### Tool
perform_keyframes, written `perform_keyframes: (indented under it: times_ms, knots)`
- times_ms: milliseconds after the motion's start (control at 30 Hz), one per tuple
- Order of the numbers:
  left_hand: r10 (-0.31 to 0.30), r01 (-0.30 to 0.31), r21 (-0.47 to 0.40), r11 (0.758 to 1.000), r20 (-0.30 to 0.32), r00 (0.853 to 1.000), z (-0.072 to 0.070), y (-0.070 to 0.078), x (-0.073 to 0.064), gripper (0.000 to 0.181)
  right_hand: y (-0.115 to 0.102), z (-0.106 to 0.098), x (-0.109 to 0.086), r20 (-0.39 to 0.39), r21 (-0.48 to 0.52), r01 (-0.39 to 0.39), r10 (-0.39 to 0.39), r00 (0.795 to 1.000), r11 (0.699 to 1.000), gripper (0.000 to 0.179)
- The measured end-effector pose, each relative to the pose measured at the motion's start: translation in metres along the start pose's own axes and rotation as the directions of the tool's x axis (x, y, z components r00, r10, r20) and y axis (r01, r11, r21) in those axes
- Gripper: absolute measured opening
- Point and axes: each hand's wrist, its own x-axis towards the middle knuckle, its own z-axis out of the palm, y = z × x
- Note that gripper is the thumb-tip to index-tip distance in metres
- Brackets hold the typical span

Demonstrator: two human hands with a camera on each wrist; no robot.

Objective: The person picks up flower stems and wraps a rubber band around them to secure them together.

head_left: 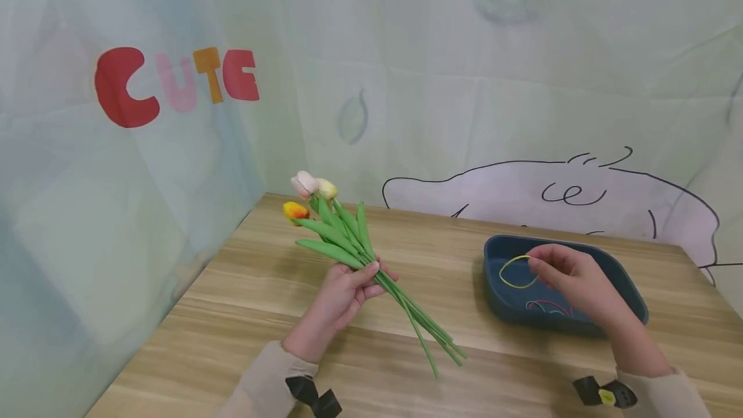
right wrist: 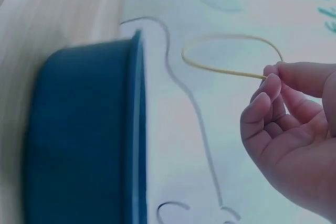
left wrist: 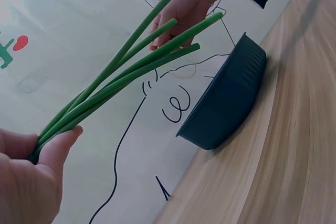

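Note:
My left hand (head_left: 348, 289) grips a bunch of artificial tulips (head_left: 400, 295) around the green stems, just under the leaves. Pink, pale yellow and orange-yellow blooms point to the far left, and the bare stem ends slant toward the near right. In the left wrist view several stems (left wrist: 126, 72) stick out past my thumb. My right hand (head_left: 571, 276) pinches a yellow rubber band (right wrist: 226, 71) between thumb and fingertips, its loop hanging open above a dark blue bin (head_left: 522, 318). Red and green rubber bands (head_left: 545, 306) lie on the bin's floor.
The bin stands on the right part of a wood-grain table (head_left: 232, 315). Behind the table hangs a pale printed curtain (head_left: 418, 108) with a cartoon outline, and another side of it with the letters CUTE rises along the left edge.

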Motion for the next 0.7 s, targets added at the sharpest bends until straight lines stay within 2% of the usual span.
perform_keyframes:
  times_ms: [433, 567, 700]
  knots:
    - [-0.016, 0.015, -0.043, 0.999, -0.024, 1.000, 0.002, 0.003, 0.000, 0.008, -0.040, 0.012, -0.025, -0.066, 0.089, 0.190, -0.185, 0.981, 0.978, 0.010]
    - [-0.021, 0.019, -0.060, 0.998, -0.042, 0.999, 0.004, 0.005, -0.002, 0.007, -0.051, 0.015, -0.032, -0.077, 0.108, 0.250, -0.243, 0.967, 0.962, 0.009]
    - [-0.028, 0.020, -0.089, 0.996, -0.087, 0.996, 0.007, 0.007, -0.003, 0.008, -0.059, 0.018, -0.038, -0.090, 0.113, 0.322, -0.313, 0.946, 0.940, 0.016]
